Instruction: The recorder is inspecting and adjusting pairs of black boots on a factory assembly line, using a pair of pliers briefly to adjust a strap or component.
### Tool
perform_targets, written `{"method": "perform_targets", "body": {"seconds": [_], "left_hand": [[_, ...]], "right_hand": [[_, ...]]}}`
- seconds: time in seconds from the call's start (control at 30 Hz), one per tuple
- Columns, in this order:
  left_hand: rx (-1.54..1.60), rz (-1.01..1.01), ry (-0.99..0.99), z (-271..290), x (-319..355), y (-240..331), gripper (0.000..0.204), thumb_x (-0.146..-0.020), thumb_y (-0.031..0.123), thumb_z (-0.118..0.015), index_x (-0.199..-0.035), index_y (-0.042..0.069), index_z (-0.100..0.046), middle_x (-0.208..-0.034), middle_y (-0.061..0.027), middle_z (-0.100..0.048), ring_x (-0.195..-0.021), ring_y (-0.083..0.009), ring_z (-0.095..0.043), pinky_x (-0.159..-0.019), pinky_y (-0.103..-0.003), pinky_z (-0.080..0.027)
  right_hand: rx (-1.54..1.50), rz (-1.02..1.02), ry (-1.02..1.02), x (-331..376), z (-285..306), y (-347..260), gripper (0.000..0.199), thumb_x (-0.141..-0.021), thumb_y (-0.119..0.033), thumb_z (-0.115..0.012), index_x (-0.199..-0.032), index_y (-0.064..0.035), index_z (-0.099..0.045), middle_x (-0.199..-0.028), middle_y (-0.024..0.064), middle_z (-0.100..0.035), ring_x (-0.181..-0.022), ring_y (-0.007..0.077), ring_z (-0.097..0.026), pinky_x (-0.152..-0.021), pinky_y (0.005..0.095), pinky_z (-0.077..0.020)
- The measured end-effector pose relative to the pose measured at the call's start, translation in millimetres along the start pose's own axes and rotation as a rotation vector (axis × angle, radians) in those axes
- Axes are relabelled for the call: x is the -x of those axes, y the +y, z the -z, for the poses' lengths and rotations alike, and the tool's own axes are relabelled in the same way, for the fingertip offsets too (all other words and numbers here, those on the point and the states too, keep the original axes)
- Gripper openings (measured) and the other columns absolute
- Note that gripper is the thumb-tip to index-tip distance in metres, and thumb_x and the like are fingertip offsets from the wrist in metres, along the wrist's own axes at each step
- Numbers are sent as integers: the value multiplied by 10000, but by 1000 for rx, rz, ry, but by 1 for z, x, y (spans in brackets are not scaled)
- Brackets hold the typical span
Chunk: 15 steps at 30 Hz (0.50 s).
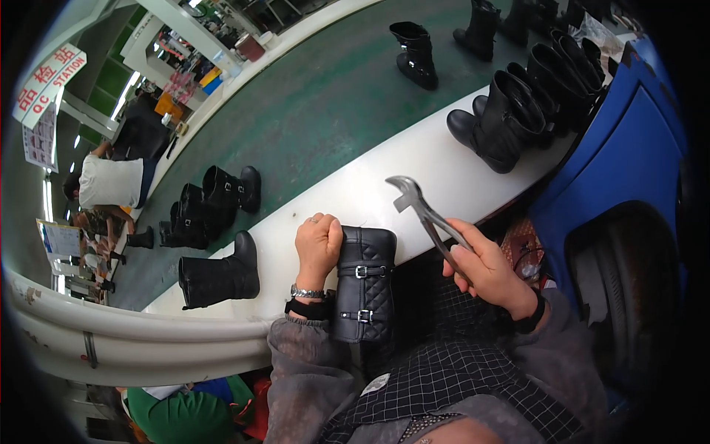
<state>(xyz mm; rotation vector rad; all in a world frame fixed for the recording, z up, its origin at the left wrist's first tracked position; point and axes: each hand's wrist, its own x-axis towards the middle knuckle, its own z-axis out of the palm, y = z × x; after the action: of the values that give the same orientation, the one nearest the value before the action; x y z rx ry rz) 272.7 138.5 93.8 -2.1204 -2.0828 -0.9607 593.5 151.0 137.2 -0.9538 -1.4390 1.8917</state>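
Checked cloth of my apron [451,385] fills the bottom of the frame, with my grey sleeves coming up on both sides. Just above it, at lower centre, stands the black quilted boot [364,285], its shaft upright against the near edge of the white worktop [384,185], two buckled straps crossing its front. My left hand [318,248] is curled into a fist at the boot's top left edge, pressing against it; a ring and a wristwatch show on that hand, but whether the fingers have hold of the leather I cannot tell. My right hand [484,270], right of centre, has its grip wrapped tight around the handles of metal lasting pincers [423,211], whose curved head points up and left, clear of the boot and over the worktop.

More black boots stand about: one tall pair [503,122] on the worktop at upper right, others [214,200] on the green belt [318,111] at left and top. Another person in a white shirt [111,181] stands at far left.
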Motion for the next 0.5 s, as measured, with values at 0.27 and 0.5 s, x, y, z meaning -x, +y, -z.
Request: {"method": "perform_targets", "body": {"seconds": [0.27,0.5], "left_hand": [[7,-6,3,-5,-7,-2,225,-871,183,-537,-692,52,-573,-656,-117,-538,-633,-337,-528,-583,-443,-406],[63,-1,71,-5,4,-3,206,-863,186,-549,-697,68,-580,-658,-100,-535,-644,-320,-532,-596,-435,-400]], "right_hand": [[268,-78,-84,-9,-1,40,377,-976,-152,-476,-1346,-79,-480,-721,46,-605,-559,111,-563,-545,280,-474],[687,264,300,-33,30,29,321,-913,-156,-574,-1209,-32,-565,-703,188,-603,-626,322,-620,-619,400,-483]]}}
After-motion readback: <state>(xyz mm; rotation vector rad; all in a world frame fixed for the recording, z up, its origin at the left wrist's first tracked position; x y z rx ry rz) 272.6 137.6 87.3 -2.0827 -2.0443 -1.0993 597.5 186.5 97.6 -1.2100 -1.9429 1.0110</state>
